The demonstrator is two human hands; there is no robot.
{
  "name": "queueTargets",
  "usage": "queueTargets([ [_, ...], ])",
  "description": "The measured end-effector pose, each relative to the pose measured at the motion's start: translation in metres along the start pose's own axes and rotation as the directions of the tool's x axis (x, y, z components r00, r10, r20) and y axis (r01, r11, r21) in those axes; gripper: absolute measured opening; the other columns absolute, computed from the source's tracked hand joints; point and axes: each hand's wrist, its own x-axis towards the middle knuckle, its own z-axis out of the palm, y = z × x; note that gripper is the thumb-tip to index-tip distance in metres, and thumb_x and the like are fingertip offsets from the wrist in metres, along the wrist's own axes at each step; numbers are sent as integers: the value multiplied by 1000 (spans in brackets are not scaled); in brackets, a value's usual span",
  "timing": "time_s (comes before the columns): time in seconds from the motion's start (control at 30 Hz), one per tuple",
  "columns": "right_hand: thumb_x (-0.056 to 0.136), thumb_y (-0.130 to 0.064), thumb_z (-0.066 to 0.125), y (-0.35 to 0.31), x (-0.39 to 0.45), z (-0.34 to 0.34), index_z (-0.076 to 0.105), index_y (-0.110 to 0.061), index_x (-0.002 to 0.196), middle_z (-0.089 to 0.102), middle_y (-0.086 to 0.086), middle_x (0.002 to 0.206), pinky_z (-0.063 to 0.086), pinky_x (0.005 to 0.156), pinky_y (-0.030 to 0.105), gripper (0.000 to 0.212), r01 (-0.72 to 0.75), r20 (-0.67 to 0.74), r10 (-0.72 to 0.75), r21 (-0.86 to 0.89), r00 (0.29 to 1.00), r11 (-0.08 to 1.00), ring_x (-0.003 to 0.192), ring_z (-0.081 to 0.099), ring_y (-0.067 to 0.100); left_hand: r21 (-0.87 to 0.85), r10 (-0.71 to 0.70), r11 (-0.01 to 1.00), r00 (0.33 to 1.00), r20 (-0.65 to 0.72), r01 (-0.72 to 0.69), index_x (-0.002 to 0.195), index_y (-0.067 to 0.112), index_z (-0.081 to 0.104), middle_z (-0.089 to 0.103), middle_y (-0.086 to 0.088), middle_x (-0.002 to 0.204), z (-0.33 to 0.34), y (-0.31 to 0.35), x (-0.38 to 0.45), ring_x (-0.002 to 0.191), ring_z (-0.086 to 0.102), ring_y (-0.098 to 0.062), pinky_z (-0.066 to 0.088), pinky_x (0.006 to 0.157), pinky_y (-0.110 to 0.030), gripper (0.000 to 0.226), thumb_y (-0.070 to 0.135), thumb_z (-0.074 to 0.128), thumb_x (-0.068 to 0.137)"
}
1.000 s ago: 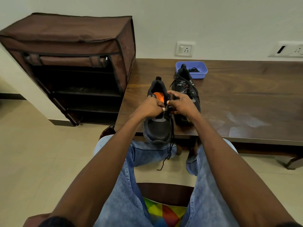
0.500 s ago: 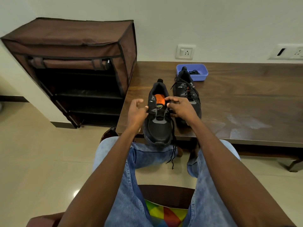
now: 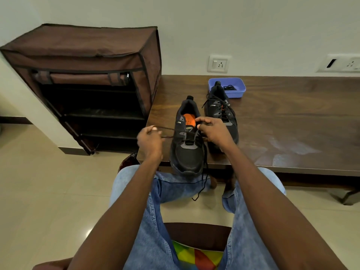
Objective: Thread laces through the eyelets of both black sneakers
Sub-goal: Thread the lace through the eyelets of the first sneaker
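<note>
Since the earlier frame the left hand has drawn away from the near sneaker, its grip pinching the lace taut sideways. The right hand grips that shoe's eyelet edge at the table's front edge. Only its lower eyelets look threaded; the far sneaker appears fully laced.

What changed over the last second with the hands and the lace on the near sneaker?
The left hand moved away to the left of the near sneaker, pulling a length of black lace out sideways, pinched in its fingers. The right hand stayed gripping the sneaker's right eyelet edge. The far sneaker, the blue tray and the table are unchanged.
</note>
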Motion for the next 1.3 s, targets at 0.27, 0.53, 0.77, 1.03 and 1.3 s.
queueTargets([
  [0.27,94,-12,60,1,-1,1,74,-31,106,66,-5,71,55,69,35,27,24,-30,-24,-7,999,1000,69,62,9,383,430,638,721,543,-668,131,20,64,21,-7,161,9,12,-10,149,14,-22,17,120,-35,43,9,67,89],
  [0.53,96,-7,56,1,-3,0,71,-23,113,64,3,76,52,57,23,27,21,-30,-20,26,999,999,66,60,9,297,485,646,678,552,-703,94,14,66,42,-5,149,21,1,-18,132,43,-13,37,104,-20,11,13,56,98],
  [0.77,93,-11,60,9,5,1,72,-33,101,69,14,85,59,82,53,26,7,-61,-6,12,998,1000,79,65,21,140,285,956,924,-256,-257,112,11,61,46,-16,138,-6,13,13,122,52,-25,46,101,-34,21,1,52,96],
  [1.03,88,-19,60,9,4,3,73,-43,92,69,12,78,55,77,64,27,14,-62,-17,-46,998,999,72,61,24,408,289,492,586,758,-769,122,16,70,20,-11,162,25,10,-6,150,13,-27,10,123,-38,30,20,68,93],
  [1.3,85,-25,59,12,5,2,73,-43,95,66,6,72,57,77,52,25,-11,-63,8,-54,998,998,69,59,20,185,287,902,863,416,-390,107,10,60,56,-7,134,13,10,-3,116,61,-18,55,92,-36,9,12,54,100],
])
